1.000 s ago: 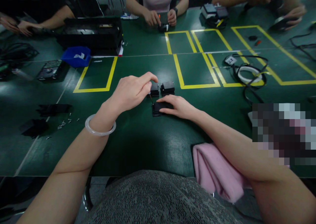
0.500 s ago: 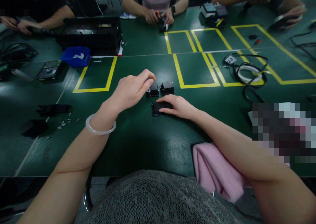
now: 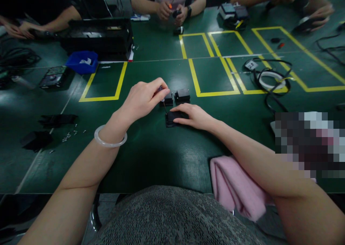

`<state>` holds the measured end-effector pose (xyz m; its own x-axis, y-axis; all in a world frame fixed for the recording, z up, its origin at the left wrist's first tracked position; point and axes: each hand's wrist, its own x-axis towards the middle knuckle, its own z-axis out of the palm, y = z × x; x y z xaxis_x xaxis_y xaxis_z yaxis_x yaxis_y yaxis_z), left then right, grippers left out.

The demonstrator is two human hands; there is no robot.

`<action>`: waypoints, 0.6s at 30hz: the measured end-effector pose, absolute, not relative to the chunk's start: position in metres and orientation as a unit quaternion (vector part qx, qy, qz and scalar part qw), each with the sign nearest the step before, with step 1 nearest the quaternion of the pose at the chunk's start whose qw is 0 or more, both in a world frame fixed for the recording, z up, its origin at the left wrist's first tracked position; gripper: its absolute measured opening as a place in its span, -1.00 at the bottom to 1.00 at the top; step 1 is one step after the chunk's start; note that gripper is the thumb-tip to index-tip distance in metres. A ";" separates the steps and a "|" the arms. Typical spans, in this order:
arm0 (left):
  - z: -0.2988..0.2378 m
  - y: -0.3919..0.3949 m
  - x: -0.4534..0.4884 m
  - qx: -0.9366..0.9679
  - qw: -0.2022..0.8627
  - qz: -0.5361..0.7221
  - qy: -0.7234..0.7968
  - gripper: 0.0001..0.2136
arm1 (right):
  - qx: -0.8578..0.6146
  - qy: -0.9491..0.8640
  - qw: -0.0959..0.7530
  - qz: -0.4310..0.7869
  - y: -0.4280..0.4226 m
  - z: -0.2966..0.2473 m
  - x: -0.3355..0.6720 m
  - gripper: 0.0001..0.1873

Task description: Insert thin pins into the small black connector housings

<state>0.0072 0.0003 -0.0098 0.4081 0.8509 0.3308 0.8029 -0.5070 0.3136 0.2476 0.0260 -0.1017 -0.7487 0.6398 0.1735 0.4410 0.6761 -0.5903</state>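
My left hand pinches the top of a thin screwdriver that stands with its tip on a flat black part on the green table. My right hand lies on that part with its fingers pressed flat, holding it down. Two small black blocks sit side by side just beyond the part. A pale bangle is on my left wrist.
A pink cloth lies at the near edge by my right arm. Loose screws and black pieces lie at the left. A blue bin, black case and coiled cables are farther off. Other people's hands work at the far side.
My left fingers have closed round the screwdriver's top and turned slightly. My right hand has stayed on the black part. The person opposite has lifted a small item off the table.
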 end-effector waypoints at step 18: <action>-0.008 -0.003 0.006 0.851 0.022 0.204 0.484 -0.63 | -0.299 -0.898 0.189 0.262 0.027 -0.104 0.249 -0.57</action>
